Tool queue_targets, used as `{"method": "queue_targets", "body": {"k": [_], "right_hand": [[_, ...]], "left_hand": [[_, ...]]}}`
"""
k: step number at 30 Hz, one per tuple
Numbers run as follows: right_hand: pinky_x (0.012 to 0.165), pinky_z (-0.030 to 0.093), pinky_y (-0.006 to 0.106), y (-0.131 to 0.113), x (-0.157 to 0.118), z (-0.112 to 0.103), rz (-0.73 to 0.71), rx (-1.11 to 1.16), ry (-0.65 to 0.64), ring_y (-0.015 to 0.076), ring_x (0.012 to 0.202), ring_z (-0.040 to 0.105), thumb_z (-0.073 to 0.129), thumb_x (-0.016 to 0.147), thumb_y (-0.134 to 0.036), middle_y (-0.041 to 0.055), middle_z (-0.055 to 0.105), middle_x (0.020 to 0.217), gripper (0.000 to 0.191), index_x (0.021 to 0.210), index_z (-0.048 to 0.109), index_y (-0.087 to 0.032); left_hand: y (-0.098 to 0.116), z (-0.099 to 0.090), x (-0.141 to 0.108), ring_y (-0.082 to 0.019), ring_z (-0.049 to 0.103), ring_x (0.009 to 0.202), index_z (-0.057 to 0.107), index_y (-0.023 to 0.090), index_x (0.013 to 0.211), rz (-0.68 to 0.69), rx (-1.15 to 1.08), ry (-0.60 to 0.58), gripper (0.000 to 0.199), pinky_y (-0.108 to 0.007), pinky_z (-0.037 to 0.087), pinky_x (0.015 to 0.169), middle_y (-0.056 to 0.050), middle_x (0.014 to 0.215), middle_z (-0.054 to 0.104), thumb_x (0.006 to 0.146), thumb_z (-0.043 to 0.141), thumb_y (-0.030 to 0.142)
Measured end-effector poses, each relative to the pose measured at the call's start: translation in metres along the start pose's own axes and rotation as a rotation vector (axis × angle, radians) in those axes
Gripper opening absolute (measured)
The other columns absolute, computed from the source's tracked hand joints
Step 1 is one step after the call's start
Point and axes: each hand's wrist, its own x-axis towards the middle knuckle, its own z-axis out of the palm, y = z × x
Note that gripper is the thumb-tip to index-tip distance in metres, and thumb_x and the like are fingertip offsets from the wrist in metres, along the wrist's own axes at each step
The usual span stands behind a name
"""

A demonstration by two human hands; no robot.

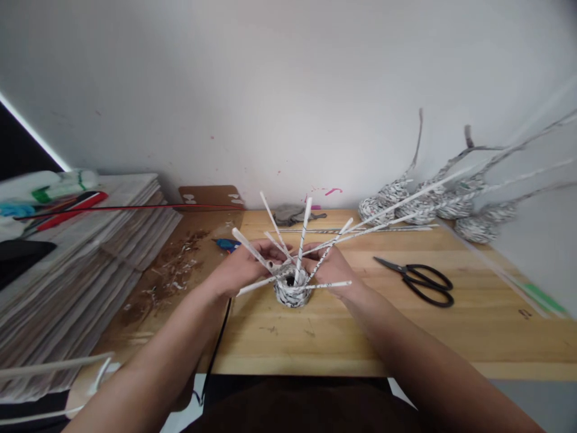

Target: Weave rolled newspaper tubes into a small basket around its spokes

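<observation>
A small round woven paper basket (pixel 292 294) stands on the wooden table in front of me, with a dark opening on top. Several rolled paper tubes (pixel 303 231) stick up and outwards from its rim. My left hand (pixel 246 264) is closed at the basket's far left side, among the tubes. On the far right side, my right hand (pixel 332 264) is closed at the rim, where long paper tubes (pixel 383 213) run off to the upper right. Fingertips of both hands are partly hidden behind the tubes.
Black-handled scissors (pixel 428 282) lie to the right. Several finished woven paper pieces (pixel 417 201) with long stems stand at the back right. A stack of newspapers (pixel 130 240) fills the left, holding bags and a red tool. A grey cloth (pixel 293 214) lies by the wall.
</observation>
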Motion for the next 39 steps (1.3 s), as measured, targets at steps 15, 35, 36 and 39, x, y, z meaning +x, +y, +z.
{"method": "queue_targets", "body": {"k": [15, 35, 36, 39], "right_hand": [[0.056, 0.048, 0.028, 0.004, 0.000, 0.003, 0.026, 0.070, -0.020, 0.0153, 0.057, 0.061, 0.079, 0.064, -0.030, 0.0035, 0.071, 0.066, 0.018, 0.073, 0.074, -0.015], [0.059, 0.048, 0.032, -0.005, -0.003, 0.003, 0.061, 0.046, -0.109, 0.0186, 0.061, 0.062, 0.081, 0.063, -0.033, 0.0041, 0.071, 0.066, 0.015, 0.068, 0.075, -0.020], [0.058, 0.048, 0.031, -0.004, -0.003, 0.003, 0.067, 0.041, -0.094, 0.0184, 0.060, 0.061, 0.081, 0.062, -0.031, 0.0036, 0.071, 0.066, 0.015, 0.069, 0.075, -0.020], [0.057, 0.049, 0.030, -0.001, -0.004, 0.004, 0.079, 0.034, -0.053, 0.0172, 0.059, 0.061, 0.080, 0.063, -0.029, 0.0016, 0.070, 0.065, 0.014, 0.072, 0.074, -0.019]], "left_hand": [[-0.007, -0.005, -0.013, -0.014, 0.067, 0.072, 0.070, 0.017, 0.096, -0.042, -0.089, 0.049, 0.026, -0.025, 0.053, 0.064, -0.005, 0.090, 0.075, 0.073, 0.080, 0.027], [0.031, -0.003, -0.026, -0.013, 0.065, 0.074, 0.077, 0.016, 0.085, 0.316, 0.392, -0.091, 0.015, -0.021, 0.050, 0.067, -0.005, 0.084, 0.073, 0.077, 0.079, 0.028], [0.031, 0.000, -0.027, -0.011, 0.062, 0.068, 0.075, 0.016, 0.084, 0.316, 0.428, -0.033, 0.015, -0.020, 0.047, 0.061, -0.004, 0.080, 0.072, 0.078, 0.078, 0.029], [0.024, 0.011, -0.031, -0.010, 0.056, 0.060, 0.069, 0.015, 0.084, 0.270, 0.493, 0.222, 0.014, -0.019, 0.042, 0.055, 0.000, 0.070, 0.066, 0.083, 0.071, 0.029]]}}
